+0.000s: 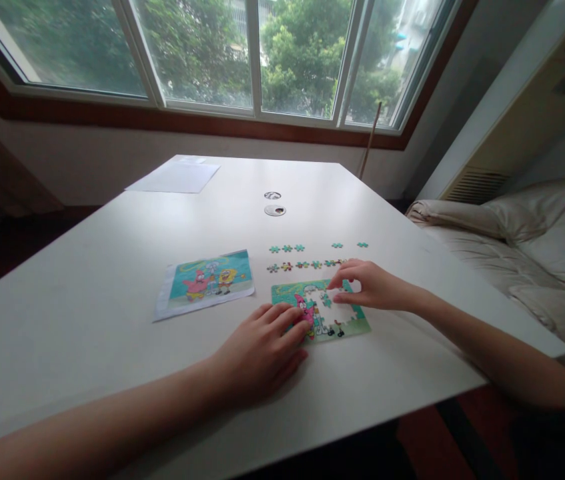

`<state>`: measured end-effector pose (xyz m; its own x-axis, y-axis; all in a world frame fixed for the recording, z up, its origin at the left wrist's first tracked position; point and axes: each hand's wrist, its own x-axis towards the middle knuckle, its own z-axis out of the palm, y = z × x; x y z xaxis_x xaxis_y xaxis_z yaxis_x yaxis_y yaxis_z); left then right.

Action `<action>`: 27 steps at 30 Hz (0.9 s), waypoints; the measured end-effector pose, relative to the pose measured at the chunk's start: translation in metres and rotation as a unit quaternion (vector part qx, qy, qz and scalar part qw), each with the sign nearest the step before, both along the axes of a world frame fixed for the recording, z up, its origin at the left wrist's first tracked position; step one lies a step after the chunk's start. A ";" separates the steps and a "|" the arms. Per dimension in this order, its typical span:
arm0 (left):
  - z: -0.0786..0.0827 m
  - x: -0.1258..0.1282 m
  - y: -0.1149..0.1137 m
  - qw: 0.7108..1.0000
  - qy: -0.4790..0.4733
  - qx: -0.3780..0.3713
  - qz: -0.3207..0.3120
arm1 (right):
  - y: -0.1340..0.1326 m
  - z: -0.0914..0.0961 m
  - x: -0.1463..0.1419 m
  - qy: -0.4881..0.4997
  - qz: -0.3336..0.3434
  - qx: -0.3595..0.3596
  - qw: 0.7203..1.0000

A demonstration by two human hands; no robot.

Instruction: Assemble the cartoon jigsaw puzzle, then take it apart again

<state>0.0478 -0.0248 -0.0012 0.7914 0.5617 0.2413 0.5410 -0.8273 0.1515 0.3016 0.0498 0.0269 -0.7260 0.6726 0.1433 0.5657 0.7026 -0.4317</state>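
Note:
A partly assembled jigsaw puzzle (359,326) with a cartoon picture lies on the white table near its front edge, with a white gap in its middle and right part. My left hand (267,340) rests over the puzzle's left side, fingers stretched out and lying flat, covering part of the pink figure. Above the gap is my right hand (369,285), its thumb and index finger bent around a small green puzzle piece (327,301) at the fingertips. Behind the puzzle, several loose pieces (302,265) form a row, the right end partly hidden by my right hand.
Left of the puzzle lies a printed reference picture (212,280) on creased paper. Another row of loose pieces (287,249) is farther back. Two round metal fittings (275,211) are set in the table (112,267). White paper (177,179) lies at the far left; a beige sofa (537,253) stands right.

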 end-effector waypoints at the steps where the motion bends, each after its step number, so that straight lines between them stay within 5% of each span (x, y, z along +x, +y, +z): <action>1: 0.000 0.000 0.000 1.000 -0.001 0.001 0.000 | -0.001 -0.001 0.000 -0.003 -0.001 0.003 1.000; 14: -0.003 0.000 0.001 1.000 -0.010 0.006 0.002 | -0.002 -0.004 -0.011 -0.020 -0.002 -0.028 0.999; 27: 0.000 0.000 -0.001 1.000 -0.001 0.001 0.004 | -0.005 -0.010 -0.021 0.016 -0.086 -0.065 0.994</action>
